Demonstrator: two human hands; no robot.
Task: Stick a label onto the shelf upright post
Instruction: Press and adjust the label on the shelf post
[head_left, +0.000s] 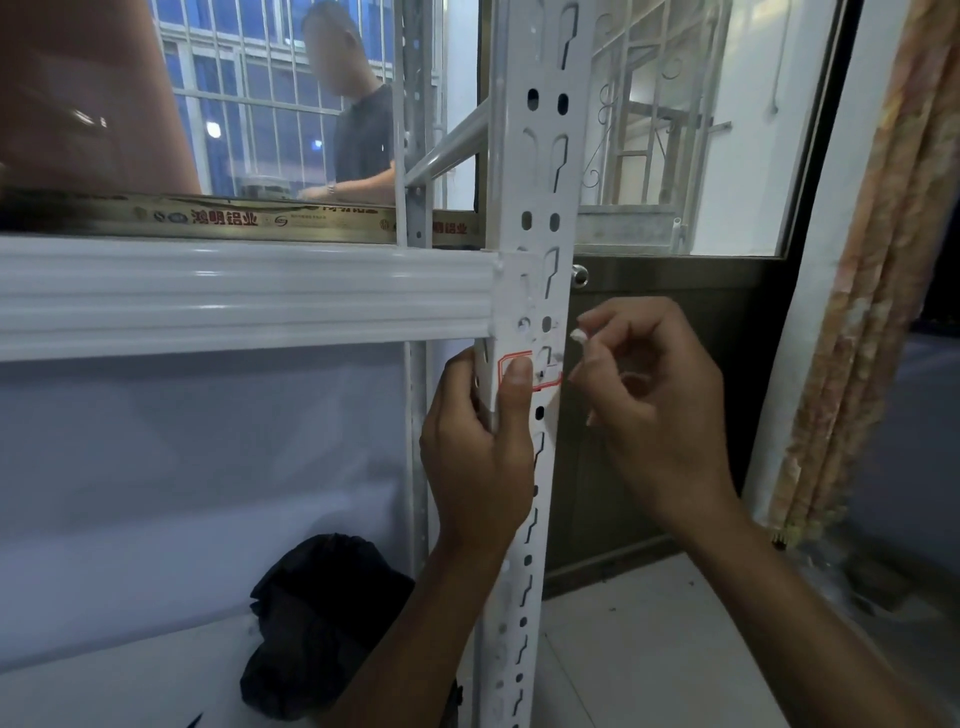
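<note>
The white, red-bordered paper label (545, 378) sits on the white slotted steel upright post (540, 197), just under the white ribbed crossbeam (249, 296). Our left grip (478, 452) curls round the post, thumb pressing the label. Our right grip (654, 395), just beside, pinches a small white scrap (578, 335).

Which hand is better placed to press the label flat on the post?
Left, probably. The left hand grips the post and its thumb lies on the label. The right hand is beside the post, pinching a small white scrap.
</note>
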